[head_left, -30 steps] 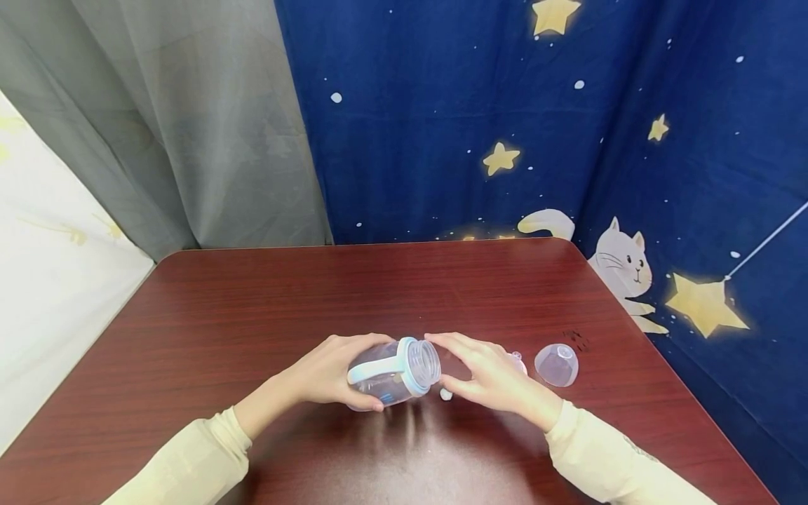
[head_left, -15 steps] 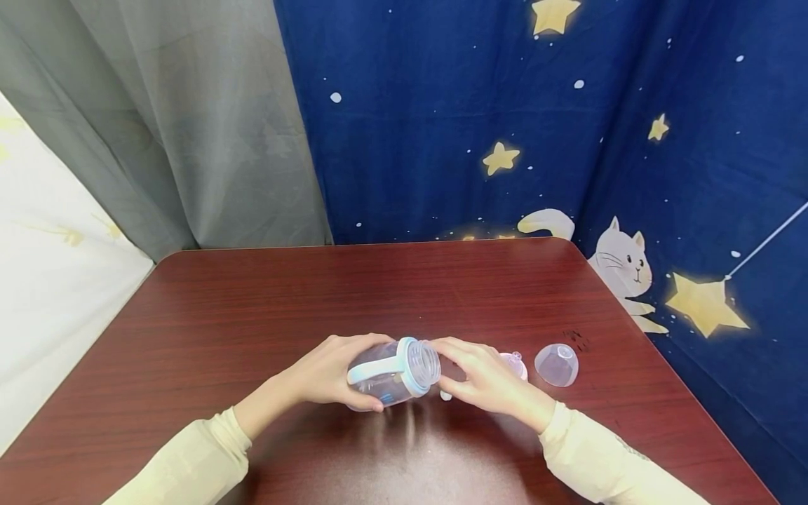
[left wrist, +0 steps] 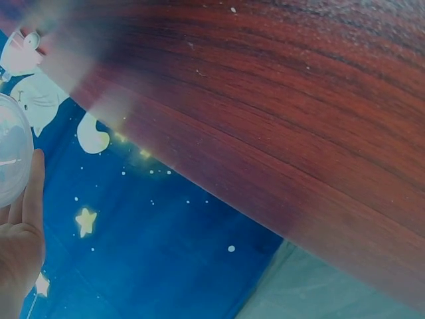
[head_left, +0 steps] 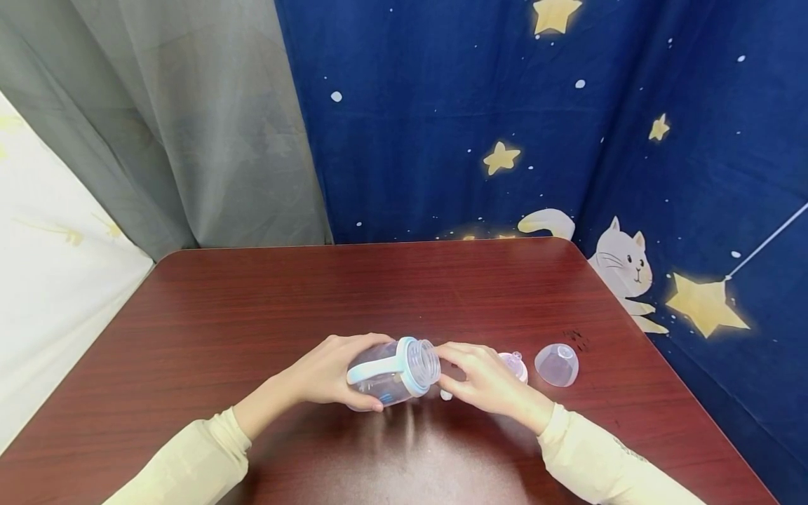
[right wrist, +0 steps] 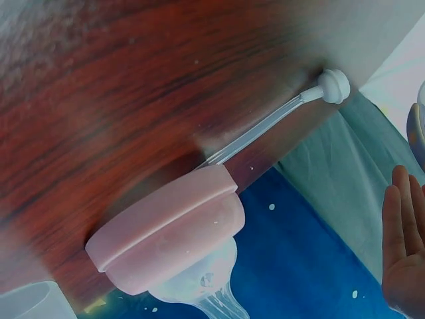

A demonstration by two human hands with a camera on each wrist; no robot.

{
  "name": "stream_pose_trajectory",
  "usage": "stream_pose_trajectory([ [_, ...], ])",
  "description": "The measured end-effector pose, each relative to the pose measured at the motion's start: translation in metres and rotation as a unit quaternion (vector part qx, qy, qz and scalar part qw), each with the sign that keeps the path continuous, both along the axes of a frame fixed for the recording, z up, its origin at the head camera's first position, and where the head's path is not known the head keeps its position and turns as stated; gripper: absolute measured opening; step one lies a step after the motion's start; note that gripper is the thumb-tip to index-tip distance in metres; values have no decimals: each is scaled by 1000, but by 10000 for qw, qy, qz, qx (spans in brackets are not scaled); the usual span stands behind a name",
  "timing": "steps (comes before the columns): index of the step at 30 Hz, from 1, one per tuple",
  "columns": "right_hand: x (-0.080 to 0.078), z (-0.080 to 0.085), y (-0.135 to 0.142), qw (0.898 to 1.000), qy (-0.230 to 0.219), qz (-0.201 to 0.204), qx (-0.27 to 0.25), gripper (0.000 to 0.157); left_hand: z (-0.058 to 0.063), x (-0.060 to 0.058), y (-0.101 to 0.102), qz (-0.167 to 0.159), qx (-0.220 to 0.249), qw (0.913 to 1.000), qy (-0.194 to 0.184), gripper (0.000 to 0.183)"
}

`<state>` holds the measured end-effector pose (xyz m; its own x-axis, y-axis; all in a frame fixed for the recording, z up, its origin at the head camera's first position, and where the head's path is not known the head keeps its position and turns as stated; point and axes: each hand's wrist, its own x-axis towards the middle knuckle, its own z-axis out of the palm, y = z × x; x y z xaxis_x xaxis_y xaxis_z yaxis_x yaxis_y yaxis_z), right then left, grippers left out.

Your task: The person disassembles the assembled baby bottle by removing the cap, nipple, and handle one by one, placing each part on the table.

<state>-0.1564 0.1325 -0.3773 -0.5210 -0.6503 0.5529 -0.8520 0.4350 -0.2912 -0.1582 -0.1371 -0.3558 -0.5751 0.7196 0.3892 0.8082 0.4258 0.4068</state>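
Observation:
My left hand (head_left: 331,368) grips a clear baby bottle (head_left: 385,379) with a pale blue collar and handle. The bottle lies tilted on its side, its uncapped threaded mouth facing right. At that mouth is my right hand (head_left: 482,379), fingertips by the rim; whether they touch it I cannot tell. Straight fingers of this hand (right wrist: 405,246) show in the right wrist view, holding nothing. Behind the hand, a pink teat ring (right wrist: 166,232) with a clear teat stands on the table, and a straw with a white weighted end (right wrist: 334,86) runs out from it.
To the right of the pink ring stands a clear domed cap (head_left: 557,365). Everything is on a dark red wooden table (head_left: 353,287). Grey and blue star-patterned curtains (head_left: 442,140) hang behind its far edge.
My right hand has shifted slightly down and right, its fingers a little closer together at the bottle mouth, uncovering more of the pink ring. The left hand and bottle stay put.

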Motion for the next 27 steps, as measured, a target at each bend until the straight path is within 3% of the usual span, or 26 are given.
stream_pose_trajectory([
  [17,1,-6,-2,9997,-46,-55,-251,27,1,0,1,-34,36,10000,51,75],
  [27,1,-7,-5,9980,-387,-3,-492,25,0,0,1,-66,40,10000,59,75],
])
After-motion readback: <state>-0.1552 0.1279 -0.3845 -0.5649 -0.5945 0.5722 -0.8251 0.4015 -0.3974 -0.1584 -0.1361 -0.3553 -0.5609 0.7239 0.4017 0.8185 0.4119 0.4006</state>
